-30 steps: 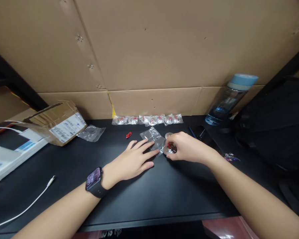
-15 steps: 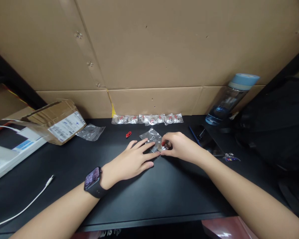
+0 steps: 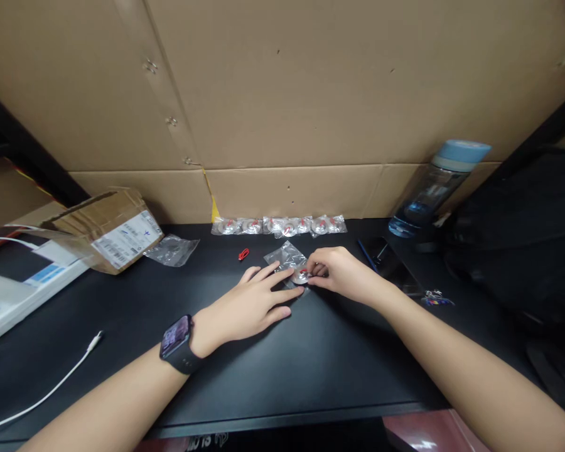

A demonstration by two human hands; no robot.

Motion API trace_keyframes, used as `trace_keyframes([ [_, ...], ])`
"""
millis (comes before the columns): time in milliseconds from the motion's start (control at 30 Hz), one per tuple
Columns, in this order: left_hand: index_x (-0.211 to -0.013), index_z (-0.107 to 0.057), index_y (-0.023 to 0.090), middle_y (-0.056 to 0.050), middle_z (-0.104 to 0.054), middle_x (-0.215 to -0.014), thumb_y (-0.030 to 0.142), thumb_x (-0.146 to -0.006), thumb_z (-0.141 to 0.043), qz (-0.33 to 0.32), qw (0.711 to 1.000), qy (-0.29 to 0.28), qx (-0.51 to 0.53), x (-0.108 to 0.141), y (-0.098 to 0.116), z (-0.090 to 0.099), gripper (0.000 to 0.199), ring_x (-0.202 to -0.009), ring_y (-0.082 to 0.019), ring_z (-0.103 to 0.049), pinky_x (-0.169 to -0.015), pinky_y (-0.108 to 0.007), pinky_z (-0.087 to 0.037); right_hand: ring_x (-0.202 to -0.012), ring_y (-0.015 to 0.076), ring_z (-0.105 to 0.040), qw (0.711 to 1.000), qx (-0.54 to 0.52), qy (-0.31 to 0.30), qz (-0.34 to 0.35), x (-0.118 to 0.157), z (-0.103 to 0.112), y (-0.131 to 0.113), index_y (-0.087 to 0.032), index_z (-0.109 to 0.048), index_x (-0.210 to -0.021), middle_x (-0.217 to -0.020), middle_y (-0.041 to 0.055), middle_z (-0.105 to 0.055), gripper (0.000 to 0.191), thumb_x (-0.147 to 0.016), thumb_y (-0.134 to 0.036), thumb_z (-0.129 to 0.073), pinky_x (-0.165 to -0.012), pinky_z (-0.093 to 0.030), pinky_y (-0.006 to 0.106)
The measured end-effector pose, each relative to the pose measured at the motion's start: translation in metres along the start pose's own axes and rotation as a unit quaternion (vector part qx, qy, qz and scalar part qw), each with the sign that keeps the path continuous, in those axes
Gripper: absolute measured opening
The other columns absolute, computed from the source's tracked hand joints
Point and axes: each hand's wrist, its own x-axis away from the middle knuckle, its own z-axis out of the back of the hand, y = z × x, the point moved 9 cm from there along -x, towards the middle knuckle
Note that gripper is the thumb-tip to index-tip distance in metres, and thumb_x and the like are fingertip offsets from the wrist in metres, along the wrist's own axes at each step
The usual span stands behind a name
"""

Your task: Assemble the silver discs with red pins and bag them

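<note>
A metal disc with a red mark (image 3: 302,275) lies at the centre of the bench (image 3: 311,376), between the two hands I follow from my remote post. It sits over the lower part of a clear plastic bag (image 3: 286,253); from here I cannot tell whether it rests on the film or inside it.

The right hand (image 3: 332,269) has its thumb and fingers pinched on the disc's right edge. The left hand (image 3: 252,306), a black watch (image 3: 176,334) at its wrist, lies flat and spread, fingertips on the bag just left of the disc. The hands are near each other but apart.

I judge the step in hand to be working the disc into the bag's mouth. To my eye, the next move calls for the left fingers to pin the film while the right hand feeds the disc leftward; a loose bag could slide or crumple.

Beyond, a row of bagged discs (image 3: 289,227) lines the cardboard wall (image 3: 292,191). A small red cord (image 3: 243,254) lies on the left, a cardboard box (image 3: 122,235) farther out; a phone (image 3: 398,273) and a blue-capped bottle (image 3: 424,198) occupy the right.
</note>
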Motion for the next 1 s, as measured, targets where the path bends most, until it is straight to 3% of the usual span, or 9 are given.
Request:
trace_keyframes([
  [267, -0.152, -0.046, 0.044, -0.003, -0.033, -0.168, 0.043, -0.106, -0.047, 0.008, 1.000, 0.005, -0.005, 0.001, 0.001, 0.003, 0.046, -0.153, -0.041, -0.031, -0.114, -0.068, -0.031, -0.074, 0.0136, -0.061, 0.996, 0.057, 0.060, -0.009, -0.001, 0.000, 0.004, -0.021, -0.063, -0.088, -0.085, -0.0012, -0.066, 0.023, -0.079, -0.017, -0.084, -0.068, -0.044, 0.025],
  [633, -0.152, -0.047, 0.045, -0.004, -0.033, -0.169, 0.040, -0.105, -0.051, 0.000, 1.000, 0.020, 0.001, 0.001, 0.002, 0.006, 0.048, -0.152, -0.040, -0.034, -0.115, -0.065, -0.032, -0.087, 0.0185, -0.061, 0.975, 0.158, 0.149, -0.039, -0.007, -0.007, 0.009, -0.025, -0.058, -0.095, -0.096, 0.0007, -0.064, 0.023, -0.086, -0.029, -0.079, -0.070, -0.041, 0.027],
  [900, -0.143, -0.059, 0.044, -0.004, -0.039, -0.165, 0.043, -0.105, -0.050, 0.004, 1.000, 0.020, 0.022, 0.003, -0.009, 0.008, 0.039, -0.151, -0.036, -0.035, -0.117, -0.060, -0.030, -0.085, 0.0224, -0.061, 0.952, 0.258, 0.156, -0.054, -0.021, -0.017, 0.009, -0.021, -0.063, -0.093, -0.093, 0.0042, -0.068, 0.021, -0.090, -0.037, -0.077, -0.071, -0.038, 0.032],
  [1000, -0.137, -0.064, 0.044, -0.002, -0.045, -0.161, 0.042, -0.105, -0.050, 0.008, 0.999, 0.025, 0.021, 0.003, -0.011, 0.013, 0.034, -0.150, -0.036, -0.037, -0.116, -0.058, -0.030, -0.084, 0.0210, -0.061, 0.965, 0.220, 0.137, -0.033, -0.019, -0.017, 0.008, -0.020, -0.064, -0.094, -0.093, 0.0043, -0.067, 0.018, -0.090, -0.032, -0.077, -0.073, -0.040, 0.031],
])
